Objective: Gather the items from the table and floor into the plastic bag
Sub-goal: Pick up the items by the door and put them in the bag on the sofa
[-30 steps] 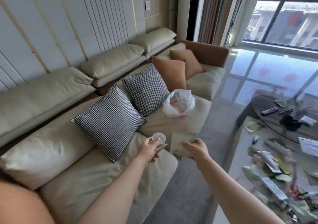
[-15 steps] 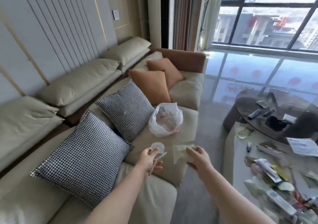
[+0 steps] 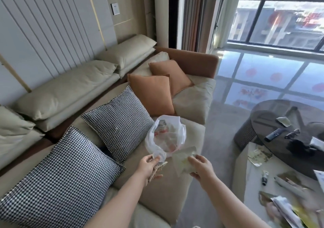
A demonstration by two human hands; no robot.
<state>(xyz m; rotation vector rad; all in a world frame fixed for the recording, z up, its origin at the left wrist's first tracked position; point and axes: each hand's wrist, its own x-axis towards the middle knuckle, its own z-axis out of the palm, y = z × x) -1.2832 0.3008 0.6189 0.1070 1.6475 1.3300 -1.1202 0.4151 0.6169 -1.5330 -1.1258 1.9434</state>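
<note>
A white plastic bag [image 3: 166, 135] sits open on the beige sofa seat, with wrappers inside it. My left hand [image 3: 149, 166] grips a small clear round lid [image 3: 160, 155] and a thin tan strip [image 3: 158, 169], just at the bag's near rim. My right hand [image 3: 201, 167] holds a pale green crumpled wrapper [image 3: 184, 159] right beside the bag's opening. More wrappers and papers [image 3: 284, 208] lie strewn on the white low table at the right.
The beige sofa [image 3: 166, 192] carries two houndstooth cushions [image 3: 121, 121] and two orange cushions [image 3: 152, 93]. A round dark glass table [image 3: 263, 115] at the right holds a remote [image 3: 274, 134] and small items. Grey floor runs between sofa and tables.
Both hands have moved forward towards the bag, and they now reach its near rim. The view has swung closer to the sofa and bag.
</note>
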